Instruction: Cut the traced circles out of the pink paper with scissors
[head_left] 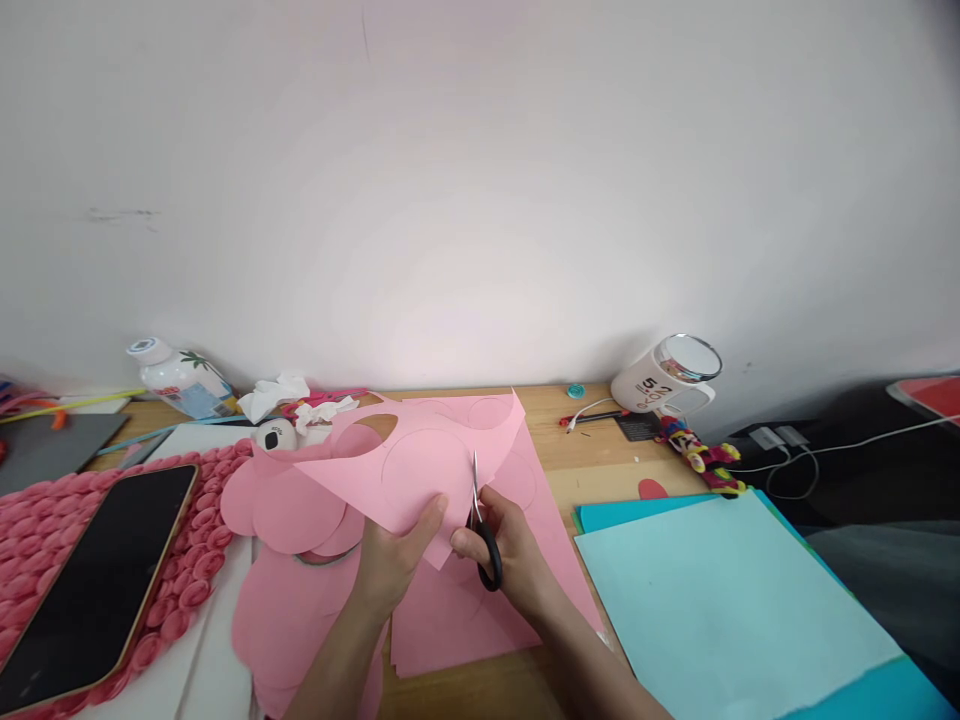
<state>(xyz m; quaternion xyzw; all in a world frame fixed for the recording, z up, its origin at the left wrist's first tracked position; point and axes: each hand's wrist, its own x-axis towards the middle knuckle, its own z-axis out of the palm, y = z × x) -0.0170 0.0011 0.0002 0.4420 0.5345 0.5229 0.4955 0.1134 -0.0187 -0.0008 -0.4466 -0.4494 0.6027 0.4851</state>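
Observation:
My left hand point(397, 560) grips the lower edge of a pink paper sheet point(427, 470), thumb on top. Drawn circles show on this sheet, and a hole gapes near its upper left. In my right hand point(510, 555) are black-handled scissors point(487, 550), their blades at the sheet, right of a drawn circle. Whether the blades are parted is hard to make out. Beneath the held sheet lie more pink sheets point(495, 635) with outlined circles. Cut pink paper circles point(300, 610) pile up to the left, near my left forearm.
At left, a black phone point(101, 580) rests on rows of pink paper rosettes point(214, 540). A white bottle point(184, 378) and crumpled tissues point(274, 395) sit by the wall. Rightward are a tilted white mug point(660, 378), a small figurine point(697, 455) and blue paper sheets point(727, 590).

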